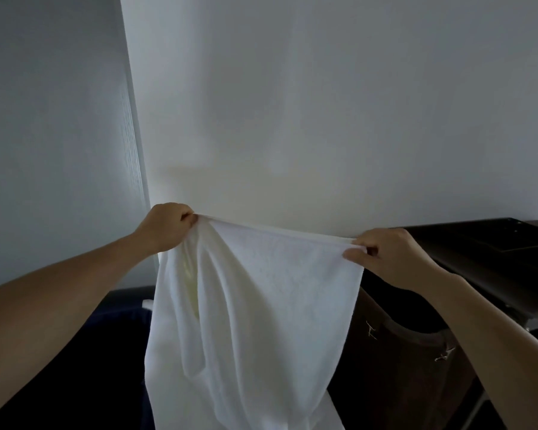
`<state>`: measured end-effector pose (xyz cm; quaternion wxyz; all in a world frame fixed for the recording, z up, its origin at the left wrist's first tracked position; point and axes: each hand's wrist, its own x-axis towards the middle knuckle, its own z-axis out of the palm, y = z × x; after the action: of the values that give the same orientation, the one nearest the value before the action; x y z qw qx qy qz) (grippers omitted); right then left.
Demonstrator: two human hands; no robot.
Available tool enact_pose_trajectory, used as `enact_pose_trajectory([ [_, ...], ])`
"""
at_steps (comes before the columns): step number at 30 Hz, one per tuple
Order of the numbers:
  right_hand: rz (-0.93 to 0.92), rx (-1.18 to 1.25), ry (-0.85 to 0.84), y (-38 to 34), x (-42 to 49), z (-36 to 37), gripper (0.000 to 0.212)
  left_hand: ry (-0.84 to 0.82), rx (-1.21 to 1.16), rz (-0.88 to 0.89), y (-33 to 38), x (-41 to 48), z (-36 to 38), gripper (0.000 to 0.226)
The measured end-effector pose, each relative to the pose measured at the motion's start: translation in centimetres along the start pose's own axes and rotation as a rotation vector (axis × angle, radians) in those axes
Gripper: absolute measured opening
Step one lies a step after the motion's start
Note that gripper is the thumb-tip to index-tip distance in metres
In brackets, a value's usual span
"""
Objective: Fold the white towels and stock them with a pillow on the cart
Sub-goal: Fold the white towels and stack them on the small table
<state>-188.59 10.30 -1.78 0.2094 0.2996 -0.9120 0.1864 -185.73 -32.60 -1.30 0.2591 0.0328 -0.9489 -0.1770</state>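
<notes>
Pale wall (323, 103) ahead — grey textured panel (59, 119) left, dark blue surface (115, 352) below.

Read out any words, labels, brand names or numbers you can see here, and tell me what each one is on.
There is no readable text in this view.
White towel, pinched by the left hand and the right hand: plain, with no tag or print showing.
Dark cart: no label visible.
Brown bag: it has small pale marks, too small to tell whether they are writing.
Wall: blank.
</notes>
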Motion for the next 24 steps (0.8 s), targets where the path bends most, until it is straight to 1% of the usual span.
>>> enact_pose_trajectory([
  [2,0.102,0.279,0.059,0.0,-0.2,0.3,0.016,-0.022,0.009,0.026,-0.5,-0.1,0.0,0.028],
  [3,0.135,0.415,0.087,-0.2,-0.3,0.5,0.012,-0.026,0.012,0.036,-0.6,0.0,0.0,0.027],
  [6,0.225,0.779,0.137,0.1,-0.3,1.1,0.031,-0.027,0.007,0.043,-0.7,0.0,0.1,0.028],
  [8,0.322,0.936,0.054,0.5,-0.2,1.3,0.043,-0.034,-0.009,0.043,-0.7,0.0,0.2,0.028],
  [9,0.387,0.995,-0.016,0.6,-0.3,1.3,0.044,-0.042,-0.015,0.041,-0.7,0.0,0.3,0.028],
  [11,0.5,1.034,-0.111,1.0,-0.5,1.4,0.042,-0.054,-0.019,0.046,-0.5,0.0,0.5,0.028],
  [12,0.55,1.04,-0.122,1.4,-0.6,1.6,0.037,-0.056,-0.019,0.054,-0.4,0.0,0.6,0.028],
  [14,0.609,1.097,-0.107,2.0,-0.6,1.8,0.023,-0.064,-0.011,0.066,-0.2,0.0,0.7,0.029],
  [16,0.624,1.228,-0.081,2.6,-0.6,2.0,0.015,-0.081,-0.006,0.074,0.1,0.0,0.7,0.029],
  [18,0.622,1.329,-0.07,2.9,-1.0,2.1,0.02,-0.106,-0.02,0.066,0.5,0.2,0.4,0.029],
  [21,0.642,1.374,-0.045,3.0,-1.3,2.5,0.041,-0.165,-0.026,0.04,0.9,0.5,0.3,0.028],
  [22,0.65,1.382,-0.024,2.7,-1.3,2.5,0.043,-0.186,-0.029,0.021,1.0,0.6,0.4,0.028],
  [23,0.642,1.388,-0.006,2.2,-1.2,2.4,0.038,-0.213,-0.039,-0.011,1.1,0.7,0.6,0.026],
  [24,0.633,1.388,0.018,1.7,-1.0,2.3,0.028,-0.245,-0.053,-0.053,1.3,0.7,1.1,0.025],
])
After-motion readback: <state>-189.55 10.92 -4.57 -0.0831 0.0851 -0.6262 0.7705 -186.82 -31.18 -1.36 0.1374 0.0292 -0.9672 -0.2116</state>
